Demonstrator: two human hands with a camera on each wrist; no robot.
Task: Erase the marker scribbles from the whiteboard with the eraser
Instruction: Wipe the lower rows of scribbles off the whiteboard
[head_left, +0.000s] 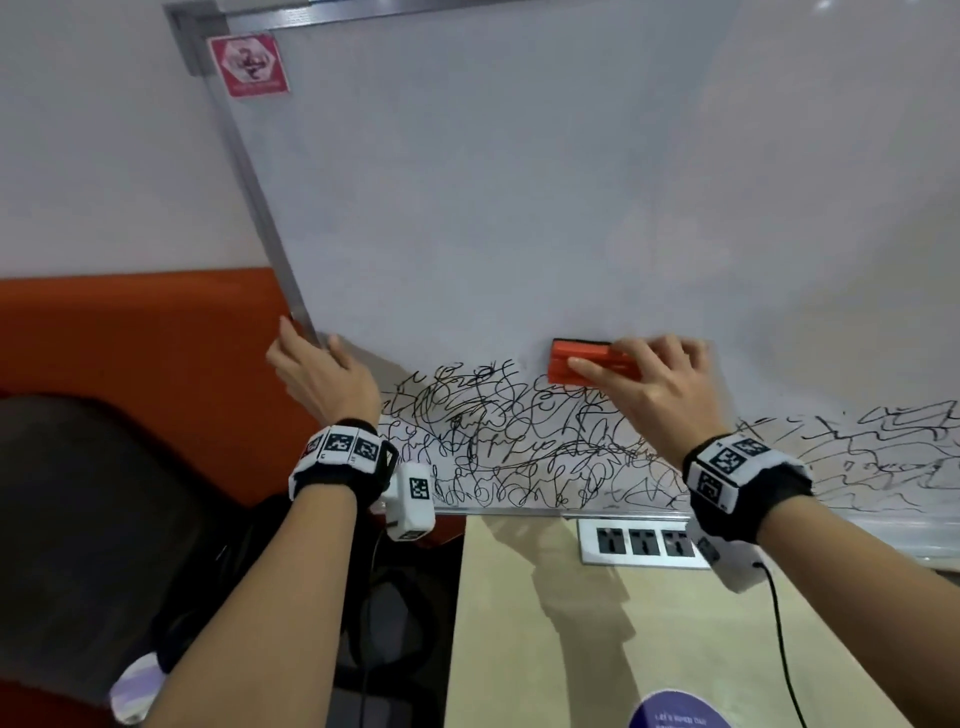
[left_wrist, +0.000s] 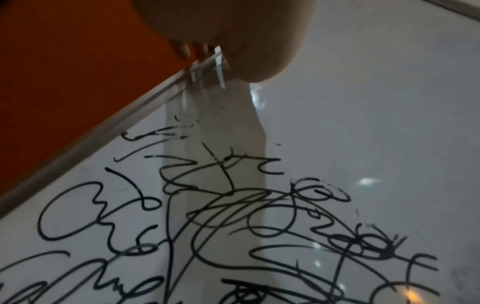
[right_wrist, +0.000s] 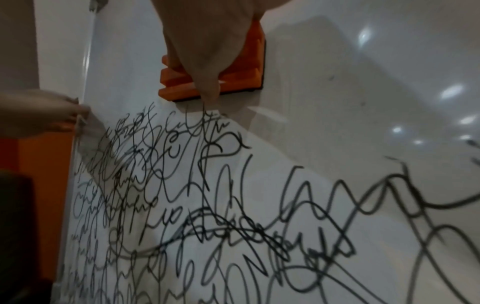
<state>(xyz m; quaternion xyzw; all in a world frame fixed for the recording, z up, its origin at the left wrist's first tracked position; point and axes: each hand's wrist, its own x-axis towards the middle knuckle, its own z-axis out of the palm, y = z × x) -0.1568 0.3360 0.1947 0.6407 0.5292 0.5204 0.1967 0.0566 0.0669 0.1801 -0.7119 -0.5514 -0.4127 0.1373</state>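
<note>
- Her right hand (head_left: 657, 387) clamps the orange eraser (head_left: 582, 362) flat on the whiteboard (head_left: 493, 208), fingers over its back.
- The left hand (head_left: 324, 376) grips the board's metal frame (head_left: 249, 171), off to the eraser's left.
- Black scribbles (head_left: 519, 447) crowd just below the grip; above it the board is wiped.
- Beneath sit a pale table (head_left: 571, 623) and a socket strip (head_left: 644, 541); an orange wall panel (head_left: 130, 332) lies left.
- The eraser's long axis runs sideways along the board.
</note>
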